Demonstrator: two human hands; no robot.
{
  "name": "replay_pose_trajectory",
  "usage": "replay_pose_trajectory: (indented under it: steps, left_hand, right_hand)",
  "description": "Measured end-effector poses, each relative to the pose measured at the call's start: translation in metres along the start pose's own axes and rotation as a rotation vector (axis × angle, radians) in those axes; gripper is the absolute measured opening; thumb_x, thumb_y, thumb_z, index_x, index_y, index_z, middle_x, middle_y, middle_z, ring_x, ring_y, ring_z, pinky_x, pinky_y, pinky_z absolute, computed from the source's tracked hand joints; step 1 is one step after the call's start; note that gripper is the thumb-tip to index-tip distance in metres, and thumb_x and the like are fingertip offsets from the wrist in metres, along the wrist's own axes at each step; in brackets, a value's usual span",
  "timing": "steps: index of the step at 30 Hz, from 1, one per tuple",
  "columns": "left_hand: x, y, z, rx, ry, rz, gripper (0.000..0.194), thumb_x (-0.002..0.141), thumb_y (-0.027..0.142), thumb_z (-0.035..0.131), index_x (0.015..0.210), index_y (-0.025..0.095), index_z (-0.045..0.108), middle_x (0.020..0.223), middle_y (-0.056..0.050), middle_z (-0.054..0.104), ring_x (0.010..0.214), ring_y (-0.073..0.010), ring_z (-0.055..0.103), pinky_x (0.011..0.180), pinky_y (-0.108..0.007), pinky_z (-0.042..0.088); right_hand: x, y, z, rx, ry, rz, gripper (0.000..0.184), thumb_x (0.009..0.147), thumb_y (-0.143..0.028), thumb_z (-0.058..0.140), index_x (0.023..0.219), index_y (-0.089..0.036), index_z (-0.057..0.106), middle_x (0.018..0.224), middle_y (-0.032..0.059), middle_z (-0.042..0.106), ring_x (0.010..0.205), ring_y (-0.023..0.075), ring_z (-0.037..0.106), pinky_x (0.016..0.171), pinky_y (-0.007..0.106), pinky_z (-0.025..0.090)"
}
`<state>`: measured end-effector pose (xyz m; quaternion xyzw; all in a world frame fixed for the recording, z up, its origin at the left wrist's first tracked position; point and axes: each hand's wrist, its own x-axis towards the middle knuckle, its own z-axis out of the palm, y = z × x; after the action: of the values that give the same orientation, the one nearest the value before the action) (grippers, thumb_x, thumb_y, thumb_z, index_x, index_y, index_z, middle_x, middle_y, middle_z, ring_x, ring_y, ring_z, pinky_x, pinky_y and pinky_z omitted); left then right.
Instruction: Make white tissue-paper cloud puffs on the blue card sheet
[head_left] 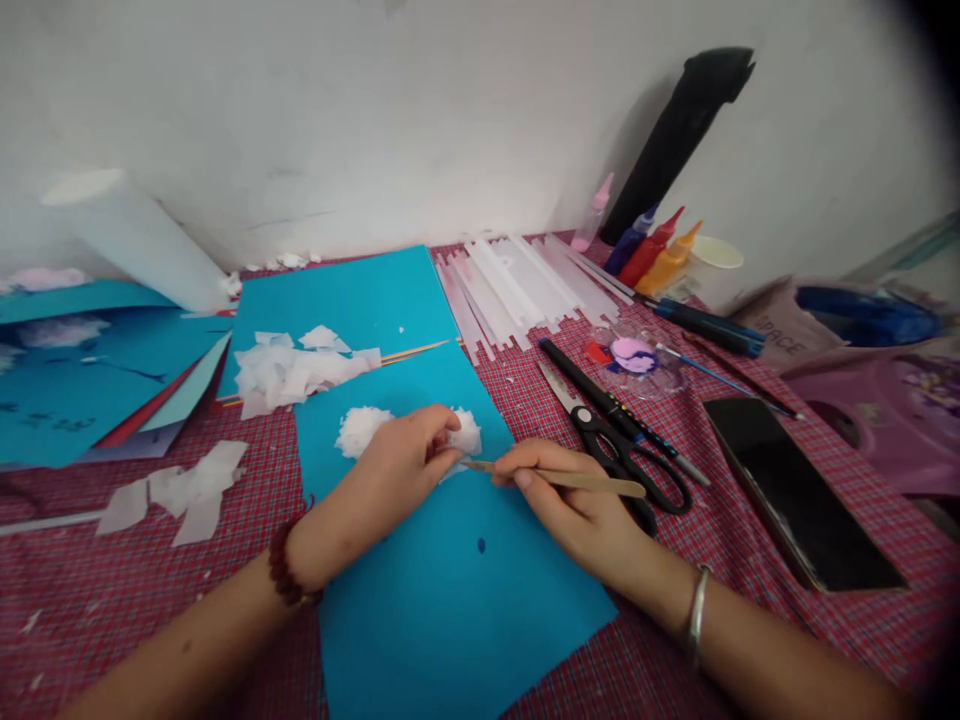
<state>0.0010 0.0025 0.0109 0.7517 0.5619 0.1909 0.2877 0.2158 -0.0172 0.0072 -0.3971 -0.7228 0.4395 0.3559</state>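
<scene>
On a blue sheet of paper, my left hand is closed in a pinch at a small white piece of tissue paper. Beside its fingertips is a fluffy white tuft, and a second white tuft lies left of the hand, both on the sheet. My right hand is closed around a flat wooden craft stick. The stick's narrow end points left, close to the left fingertips; whether it touches the white piece I cannot tell. A small dark blue spot marks the sheet below.
Scissors and a black pen lie right of the sheet, near a phone. Behind are a paint palette, white strips and paint bottles. Cut tissue pieces sit at the left, near folded blue paper.
</scene>
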Motion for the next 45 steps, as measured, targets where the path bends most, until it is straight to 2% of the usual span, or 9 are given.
replay_pose_trajectory:
  steps: [4, 8, 12, 21, 25, 28, 31, 41, 45]
  left_hand:
    - [-0.004, 0.004, -0.006, -0.164, 0.019, -0.079, 0.02, 0.08, 0.035, 0.058, 0.092, 0.019, 0.054, 0.077, -0.001, 0.061, 0.066, -0.0147, 0.058, 0.059, -0.027, 0.045]
    - [-0.011, 0.004, -0.012, 0.01, -0.065, -0.092, 0.018, 0.074, 0.033, 0.061, 0.079, 0.02, 0.051, 0.071, 0.001, 0.057, 0.062, -0.0138, 0.052, 0.056, -0.026, 0.039]
    - [-0.01, 0.002, -0.011, 0.167, -0.13, -0.032, 0.011, 0.076, 0.022, 0.051, 0.066, 0.019, 0.046, 0.066, 0.001, 0.053, 0.062, -0.0137, 0.048, 0.056, -0.026, 0.033]
    - [-0.007, -0.001, -0.005, 0.178, -0.051, -0.063, 0.015, 0.083, 0.022, 0.045, 0.068, 0.02, 0.045, 0.066, 0.001, 0.054, 0.062, -0.0148, 0.05, 0.056, -0.026, 0.034]
    - [-0.011, 0.006, -0.007, 0.205, -0.082, -0.071, 0.014, 0.079, 0.03, 0.058, 0.085, 0.019, 0.051, 0.077, -0.002, 0.059, 0.068, -0.0185, 0.055, 0.058, -0.029, 0.039]
    - [-0.015, 0.008, -0.006, 0.233, -0.111, -0.064, 0.045, 0.072, 0.03, 0.067, 0.109, 0.015, 0.048, 0.094, -0.009, 0.062, 0.08, -0.0243, 0.059, 0.068, -0.035, 0.046]
    - [-0.018, 0.004, -0.001, 0.224, -0.102, -0.044, 0.059, 0.071, 0.028, 0.068, 0.122, 0.012, 0.042, 0.105, -0.014, 0.061, 0.09, -0.0275, 0.059, 0.078, -0.04, 0.048]
    - [-0.017, 0.0, 0.0, 0.196, -0.085, -0.015, 0.056, 0.069, 0.025, 0.066, 0.12, 0.015, 0.044, 0.109, -0.015, 0.063, 0.096, -0.0305, 0.061, 0.082, -0.044, 0.05]
    - [-0.018, 0.0, 0.002, 0.169, -0.047, -0.024, 0.057, 0.068, 0.022, 0.066, 0.12, 0.016, 0.043, 0.107, -0.014, 0.063, 0.097, -0.0298, 0.061, 0.081, -0.043, 0.05]
  right_hand:
    - [0.002, 0.0, 0.002, -0.058, 0.003, -0.018, 0.018, 0.09, -0.015, 0.05, 0.092, -0.02, 0.067, 0.085, 0.0025, 0.07, 0.084, 0.0166, 0.065, 0.08, 0.032, 0.049]
    - [0.003, 0.001, 0.003, -0.1, 0.002, -0.044, 0.018, 0.09, -0.015, 0.05, 0.094, -0.02, 0.067, 0.087, 0.0024, 0.07, 0.085, 0.0168, 0.065, 0.08, 0.033, 0.049]
    - [0.004, 0.002, 0.004, -0.119, -0.002, -0.077, 0.019, 0.089, -0.015, 0.05, 0.094, -0.02, 0.068, 0.088, 0.0024, 0.071, 0.085, 0.017, 0.064, 0.08, 0.035, 0.049]
    - [0.004, 0.005, 0.005, -0.147, -0.009, -0.064, 0.02, 0.091, -0.015, 0.049, 0.097, -0.023, 0.066, 0.091, 0.0019, 0.071, 0.086, 0.017, 0.064, 0.081, 0.036, 0.049]
    - [0.002, 0.01, 0.006, -0.164, -0.04, -0.085, 0.02, 0.092, -0.015, 0.048, 0.099, -0.023, 0.065, 0.094, 0.0025, 0.071, 0.089, 0.0179, 0.064, 0.082, 0.037, 0.049]
    - [0.001, 0.012, 0.007, -0.19, -0.057, -0.136, 0.021, 0.093, -0.015, 0.048, 0.103, -0.024, 0.064, 0.098, 0.0034, 0.071, 0.093, 0.0184, 0.063, 0.084, 0.036, 0.048]
    - [0.001, 0.012, 0.007, -0.251, -0.069, -0.19, 0.023, 0.093, -0.013, 0.046, 0.105, -0.024, 0.063, 0.102, 0.0046, 0.07, 0.096, 0.0186, 0.063, 0.083, 0.036, 0.048]
    - [-0.003, 0.004, 0.007, -0.413, -0.204, -0.253, 0.03, 0.093, -0.011, 0.043, 0.117, -0.025, 0.056, 0.108, 0.0075, 0.066, 0.098, 0.0228, 0.058, 0.085, 0.041, 0.044]
    - [-0.008, -0.006, 0.003, -0.253, -0.113, -0.227, 0.028, 0.09, -0.008, 0.045, 0.11, -0.025, 0.057, 0.099, 0.0055, 0.066, 0.092, 0.0199, 0.06, 0.082, 0.035, 0.047]
